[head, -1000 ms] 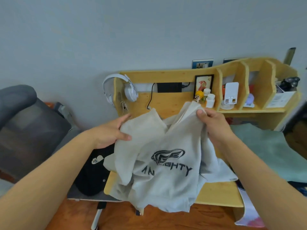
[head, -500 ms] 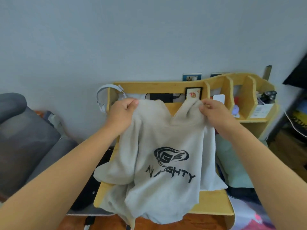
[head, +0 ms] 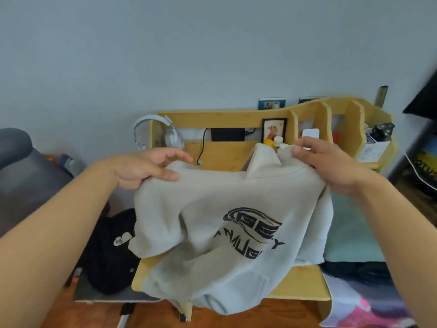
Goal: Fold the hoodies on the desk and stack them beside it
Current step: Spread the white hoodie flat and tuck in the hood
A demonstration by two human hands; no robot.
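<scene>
A light grey hoodie [head: 212, 233] with a black printed logo hangs over the small wooden desk [head: 300, 287], its hem draping past the front edge. My left hand [head: 146, 168] pinches the hoodie's left shoulder between thumb and fingers. My right hand [head: 324, 162] grips the right shoulder beside the raised hood. The hoodie is held up by both shoulders, its front facing me, and one sleeve is bunched at the lower left.
A black garment [head: 111, 252] lies on a grey surface left of the desk. The desk's shelf unit [head: 343, 119] holds a picture frame, bottles and small items; white headphones [head: 153, 131] hang on its left end. A mint cloth [head: 350, 233] lies right; a grey chair [head: 21, 176] stands left.
Both hands spread apart along the hoodie's shoulders and lowered a little, stretching the top edge wider. The view tilted slightly.
</scene>
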